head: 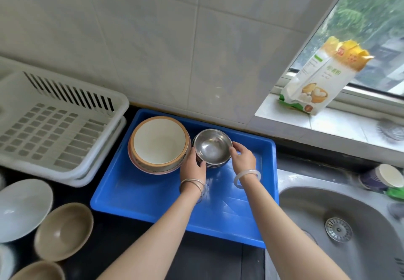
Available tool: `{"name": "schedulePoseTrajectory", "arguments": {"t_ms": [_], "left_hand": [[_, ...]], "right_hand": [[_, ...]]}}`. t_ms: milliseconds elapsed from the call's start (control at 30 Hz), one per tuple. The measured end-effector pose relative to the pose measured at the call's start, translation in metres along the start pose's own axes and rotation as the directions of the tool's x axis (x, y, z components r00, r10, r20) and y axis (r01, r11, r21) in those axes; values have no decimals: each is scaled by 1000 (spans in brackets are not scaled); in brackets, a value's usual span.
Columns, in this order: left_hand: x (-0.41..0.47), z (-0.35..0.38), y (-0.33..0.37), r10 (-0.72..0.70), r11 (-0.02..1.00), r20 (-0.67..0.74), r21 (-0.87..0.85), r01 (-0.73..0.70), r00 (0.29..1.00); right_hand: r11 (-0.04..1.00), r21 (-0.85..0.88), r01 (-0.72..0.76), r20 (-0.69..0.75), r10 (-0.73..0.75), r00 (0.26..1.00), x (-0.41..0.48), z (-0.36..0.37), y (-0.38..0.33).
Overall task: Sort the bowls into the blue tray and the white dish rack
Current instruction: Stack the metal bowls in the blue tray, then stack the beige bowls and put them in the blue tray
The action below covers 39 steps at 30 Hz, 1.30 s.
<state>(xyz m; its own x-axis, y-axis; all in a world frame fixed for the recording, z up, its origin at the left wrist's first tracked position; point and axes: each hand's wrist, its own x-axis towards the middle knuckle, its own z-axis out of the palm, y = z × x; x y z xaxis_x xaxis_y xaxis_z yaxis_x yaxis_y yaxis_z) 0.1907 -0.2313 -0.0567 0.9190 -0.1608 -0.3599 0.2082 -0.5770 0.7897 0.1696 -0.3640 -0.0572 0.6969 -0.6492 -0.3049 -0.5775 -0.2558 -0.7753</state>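
A blue tray lies on the dark counter. In its back left stands a stack of large cream bowls with a brown rim. Beside it on the right sits a stack of small steel bowls. My left hand grips the left side of the steel stack and my right hand grips its right rim. The white dish rack stands left of the tray with no bowls in it. On the counter at the lower left are a white bowl and two tan bowls.
A steel sink lies right of the tray. A flour bag leans on the window sill at the back right. Paper cups stand behind the sink. A tiled wall rises behind the tray.
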Motion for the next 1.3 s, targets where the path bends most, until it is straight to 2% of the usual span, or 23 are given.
{"name": "schedulePoseTrajectory", "arguments": {"t_ms": [167, 300, 467, 633, 733, 833, 1000, 1133, 1300], "left_hand": [[-18, -19, -6, 26, 1000, 58, 14, -27, 998], [-48, -47, -21, 49, 995, 61, 79, -54, 997], [-105, -90, -59, 39, 989, 1, 144, -39, 999], [-159, -135, -115, -73, 993, -179, 80, 88, 981], [-180, -157, -150, -147, 986, -339, 29, 166, 929], [-193, -176, -181, -215, 972, -472, -23, 232, 855], [-207, -193, -222, -217, 959, -611, 14, 284, 761], [-211, -196, -242, -299, 940, -631, -66, 334, 716], [-210, -199, -253, -544, 838, -546, -374, 396, 637]], "right_hand": [[1000, -10, 5, 36, -4, 999, -23, -13, -1], [995, -51, 81, 58, -78, 995, -54, -16, -6], [989, 38, 143, 203, -148, 968, -117, 7, -11], [989, 68, 134, 421, -150, 894, -182, 61, -5], [990, -5, 139, 555, -113, 824, -211, 99, -1], [971, -123, 205, 639, -81, 765, -225, 137, -8], [948, -244, 203, 657, 8, 754, -228, 197, -29], [952, -270, 146, 654, 70, 754, -224, 228, -41], [984, -170, -55, 640, 153, 753, -223, 235, -42]]}}
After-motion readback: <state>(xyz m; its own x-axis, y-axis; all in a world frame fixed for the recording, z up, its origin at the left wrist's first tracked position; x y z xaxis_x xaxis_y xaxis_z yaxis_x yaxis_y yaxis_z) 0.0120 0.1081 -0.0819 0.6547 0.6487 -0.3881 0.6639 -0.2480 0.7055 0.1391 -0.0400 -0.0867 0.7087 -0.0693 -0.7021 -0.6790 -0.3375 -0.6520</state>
